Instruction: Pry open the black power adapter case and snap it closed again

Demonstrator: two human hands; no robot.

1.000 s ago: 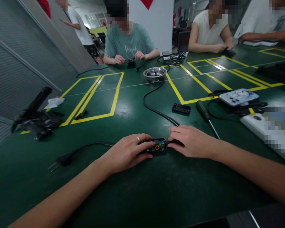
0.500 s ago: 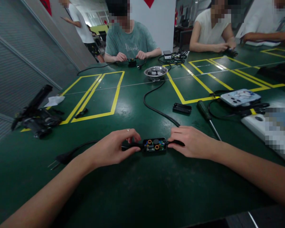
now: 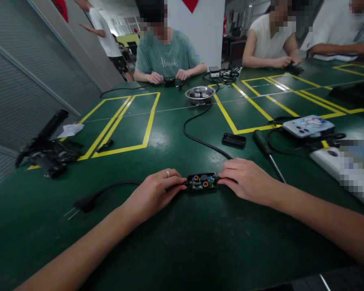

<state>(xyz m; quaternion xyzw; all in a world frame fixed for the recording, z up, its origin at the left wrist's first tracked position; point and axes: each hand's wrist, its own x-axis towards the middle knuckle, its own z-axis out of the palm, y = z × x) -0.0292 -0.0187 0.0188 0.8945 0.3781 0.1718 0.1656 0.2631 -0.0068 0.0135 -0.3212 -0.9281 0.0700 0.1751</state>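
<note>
An uncovered black case with a circuit board (image 3: 202, 182) lies on the green table, its copper-coloured coils facing up. At the case's left end, my left hand (image 3: 160, 186) pinches the black power cord (image 3: 117, 184), whose two-pin plug (image 3: 84, 204) rests farther left. My right hand (image 3: 245, 178) closes its fingertips on the cable (image 3: 204, 142) at the right end, and that cable curves back up the table. Beyond my right hand lies a loose black case cover (image 3: 233, 140), hollow side up. A screwdriver (image 3: 263, 143) with a dark handle lies beside it.
A metal bowl (image 3: 199, 95) with small parts stands mid-table. Black equipment (image 3: 45, 149) sits at left, with a phone-like device (image 3: 308, 125) and a white case (image 3: 327, 159) at right. Yellow tape (image 3: 148, 121) marks the table. Co-workers sit opposite, handling similar parts.
My left hand has moved right and its fingers have closed on the cord by the case. The case has shifted slightly right. My right hand keeps its pinch.
</note>
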